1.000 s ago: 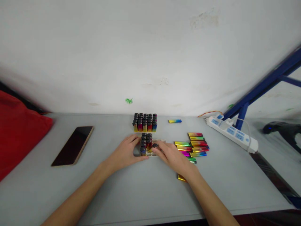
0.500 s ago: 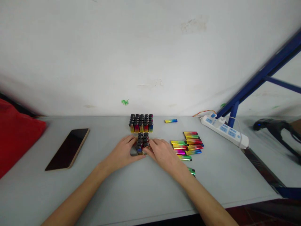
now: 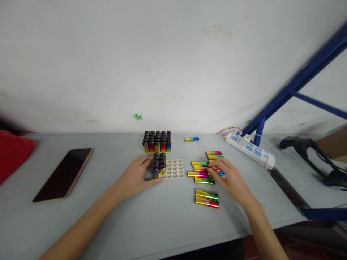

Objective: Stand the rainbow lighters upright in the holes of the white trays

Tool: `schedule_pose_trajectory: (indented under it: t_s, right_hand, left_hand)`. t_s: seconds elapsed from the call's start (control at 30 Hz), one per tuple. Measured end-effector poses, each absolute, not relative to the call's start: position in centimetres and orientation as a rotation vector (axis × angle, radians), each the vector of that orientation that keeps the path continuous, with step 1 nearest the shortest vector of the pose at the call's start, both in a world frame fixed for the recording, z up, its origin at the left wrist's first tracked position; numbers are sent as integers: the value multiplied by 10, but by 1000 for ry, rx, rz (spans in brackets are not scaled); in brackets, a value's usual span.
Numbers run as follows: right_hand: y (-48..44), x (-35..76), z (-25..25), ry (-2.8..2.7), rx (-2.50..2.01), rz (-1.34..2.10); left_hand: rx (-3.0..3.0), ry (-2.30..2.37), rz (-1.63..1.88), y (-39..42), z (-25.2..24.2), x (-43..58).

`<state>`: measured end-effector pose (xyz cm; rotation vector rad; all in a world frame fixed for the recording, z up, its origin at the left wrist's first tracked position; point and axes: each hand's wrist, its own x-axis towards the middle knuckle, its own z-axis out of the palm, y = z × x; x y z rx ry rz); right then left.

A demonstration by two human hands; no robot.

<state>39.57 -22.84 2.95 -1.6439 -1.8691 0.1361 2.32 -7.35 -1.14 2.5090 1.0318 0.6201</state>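
hands (image 3: 134, 177) (image 3: 230, 179) now farther apart, white tray (image 3: 175, 168) between

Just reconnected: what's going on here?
A person's left hand rests around the left end of a white tray, where two columns of lighters stand upright. The right hand is over the loose lighters lying right of the tray, apparently touching some. A block of upright lighters stands behind.

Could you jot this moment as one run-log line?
left hand: at white tray, left end | right hand: at loose lighters, lying flat | in tray: standing lighters, left side | behind tray: lighter block, upright
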Motion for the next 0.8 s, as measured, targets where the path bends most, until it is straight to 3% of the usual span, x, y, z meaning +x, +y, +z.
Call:
schedule_pose_trajectory:
  t_s: [0.33,0.8]
  right_hand:
    - [-265,447,-11,-1942,-1657,91]
    - [-270,442,5,-1900,-1643,120]
  left_hand:
    - [2562,1075,645,-73,-8,32]
    - [2506,941,567,-46,8,35]
